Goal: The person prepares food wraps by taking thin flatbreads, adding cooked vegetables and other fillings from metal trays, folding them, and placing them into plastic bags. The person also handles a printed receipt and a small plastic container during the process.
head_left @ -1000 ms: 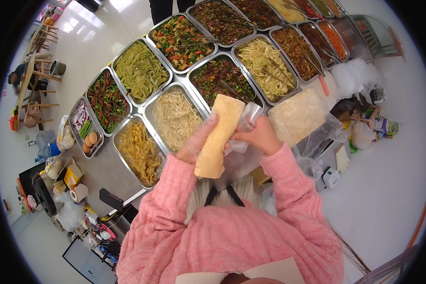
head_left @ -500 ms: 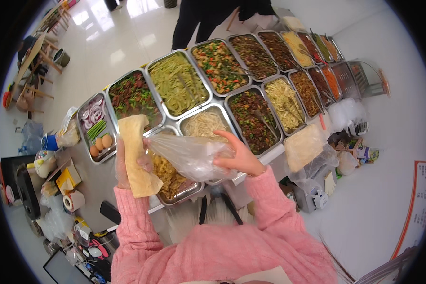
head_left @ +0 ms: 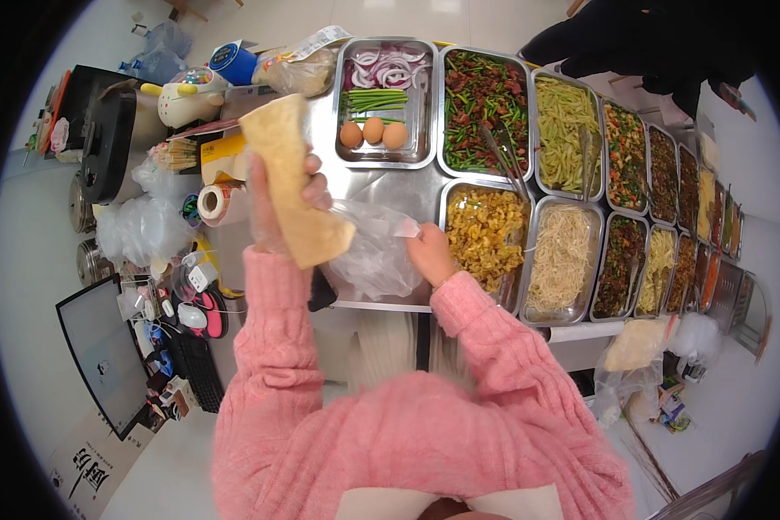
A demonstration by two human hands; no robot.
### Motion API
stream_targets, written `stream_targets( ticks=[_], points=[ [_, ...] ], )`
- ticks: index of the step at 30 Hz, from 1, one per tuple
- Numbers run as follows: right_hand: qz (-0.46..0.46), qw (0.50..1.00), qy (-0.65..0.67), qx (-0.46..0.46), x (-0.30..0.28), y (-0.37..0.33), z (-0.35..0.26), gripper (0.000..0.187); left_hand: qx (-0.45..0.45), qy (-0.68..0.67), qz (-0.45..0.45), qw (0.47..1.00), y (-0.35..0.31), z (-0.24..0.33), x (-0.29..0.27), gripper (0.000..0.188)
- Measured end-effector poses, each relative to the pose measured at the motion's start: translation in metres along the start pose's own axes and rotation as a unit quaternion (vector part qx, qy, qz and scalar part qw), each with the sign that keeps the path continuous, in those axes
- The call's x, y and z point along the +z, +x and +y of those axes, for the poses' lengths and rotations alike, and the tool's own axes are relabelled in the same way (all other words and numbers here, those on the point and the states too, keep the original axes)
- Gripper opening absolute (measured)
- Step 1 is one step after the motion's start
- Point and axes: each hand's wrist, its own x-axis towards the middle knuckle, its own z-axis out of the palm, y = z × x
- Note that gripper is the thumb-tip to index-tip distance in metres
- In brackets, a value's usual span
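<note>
Above steel counter (head_left: 383, 185), long golden flatbread (head_left: 289, 169)

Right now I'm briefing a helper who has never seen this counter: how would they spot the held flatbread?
Find the steel counter, then follow the person's left pink sleeve up to the left hand. The flatbread is the long strip clasped there. Unlike the see-through, crumpled plastic bag in the right hand, it is opaque and golden-tan.
</note>
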Motion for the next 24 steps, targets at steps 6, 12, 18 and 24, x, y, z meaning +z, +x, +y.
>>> stream_targets(
  ticks=[6,12,18,24],
  points=[
    [-0.024,0.928,0.317,0.196,0.026,0.018,0.013,0.035,-0.172,0.074,-0.016,0.982,0.026,-0.080,-0.087,0.077],
    [0.080,0.989,0.101,0.072,0.017,0.033,0.029,0.036,-0.245,0.245,0.030,0.938,0.017,-0.110,-0.148,0.059],
    [0.229,0.927,0.281,0.096,-0.029,0.061,-0.023,0.035,-0.217,0.591,0.022,0.777,0.007,-0.133,-0.160,0.055],
    [-0.062,0.978,0.197,-0.010,-0.015,0.021,-0.125,0.029,-0.159,0.535,0.207,0.804,-0.004,-0.146,-0.196,0.049]
  ],
)
